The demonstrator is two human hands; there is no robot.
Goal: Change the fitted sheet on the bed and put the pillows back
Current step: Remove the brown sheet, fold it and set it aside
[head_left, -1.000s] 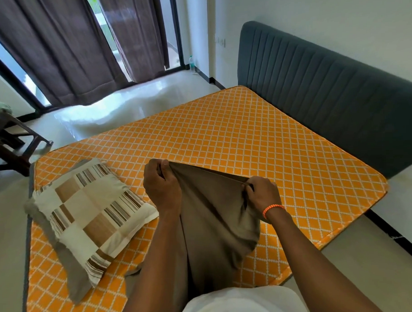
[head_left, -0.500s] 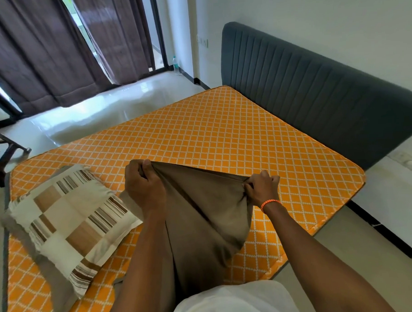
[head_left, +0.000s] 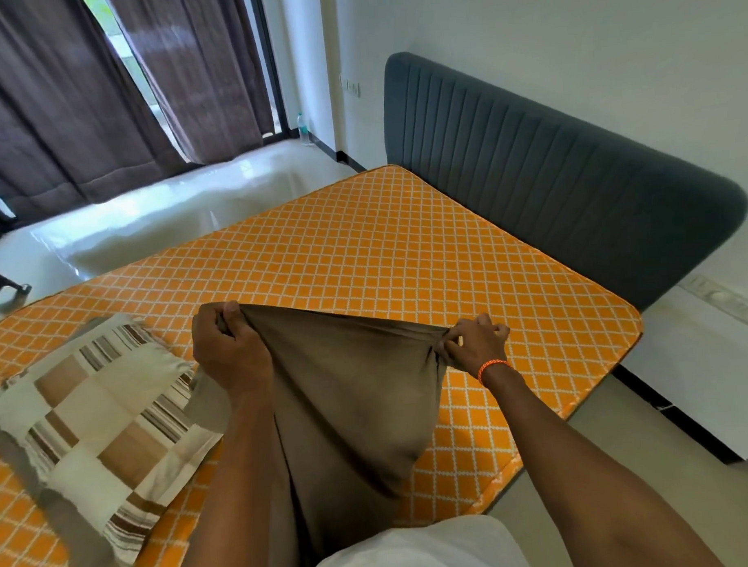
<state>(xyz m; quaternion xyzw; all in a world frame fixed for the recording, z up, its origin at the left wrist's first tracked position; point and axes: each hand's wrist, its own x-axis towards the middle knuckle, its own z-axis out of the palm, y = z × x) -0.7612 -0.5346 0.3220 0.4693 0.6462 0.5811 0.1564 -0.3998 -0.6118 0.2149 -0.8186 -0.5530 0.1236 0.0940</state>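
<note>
Brown sheet (head_left: 350,390) held taut over the bare orange mattress (head_left: 362,249); left hand (head_left: 230,352) fists one edge, right hand (head_left: 476,343) pinches the other. Pillow (head_left: 97,420) lies left. Best find the elastic corner first, then spread toward the headboard (head_left: 551,183).

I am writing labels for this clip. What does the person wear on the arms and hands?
Both forearms are bare, with no sleeves in view. The right hand has a thin orange braided band at its wrist. The left hand wears nothing visible: no gloves, rings or watch.
</note>
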